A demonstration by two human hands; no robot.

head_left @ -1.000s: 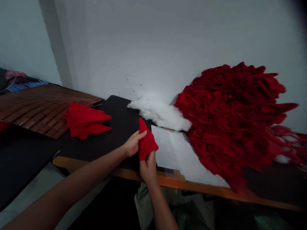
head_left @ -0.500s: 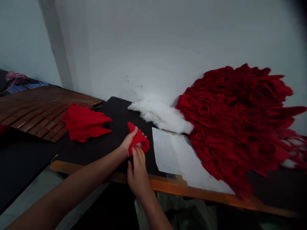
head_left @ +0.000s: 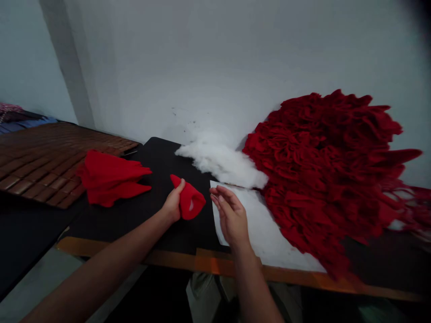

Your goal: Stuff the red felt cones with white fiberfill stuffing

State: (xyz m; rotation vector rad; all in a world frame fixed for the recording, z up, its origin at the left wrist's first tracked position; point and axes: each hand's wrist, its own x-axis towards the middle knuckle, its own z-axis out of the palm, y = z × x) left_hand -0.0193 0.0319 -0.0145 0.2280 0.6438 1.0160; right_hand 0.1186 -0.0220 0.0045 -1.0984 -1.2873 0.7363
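Note:
My left hand is shut on a small pointed cone of red fabric, which has a speck of white showing at an opening. My right hand has let go of it and hangs open just to the right, fingers apart, over a sheet of white paper. A mound of white cotton stuffing lies beyond both hands, against the wall. A folded red fabric piece lies left of my left hand.
A large heap of red fabric pieces leans on the wall at right. The black table top has an orange wooden edge along the front. A brown slatted mat lies at left, with a striped cloth behind it.
My right hand has released the red cone and moved right over the paper, opening. My left hand keeps the cone, now lower and tilted. The view has shifted slightly.

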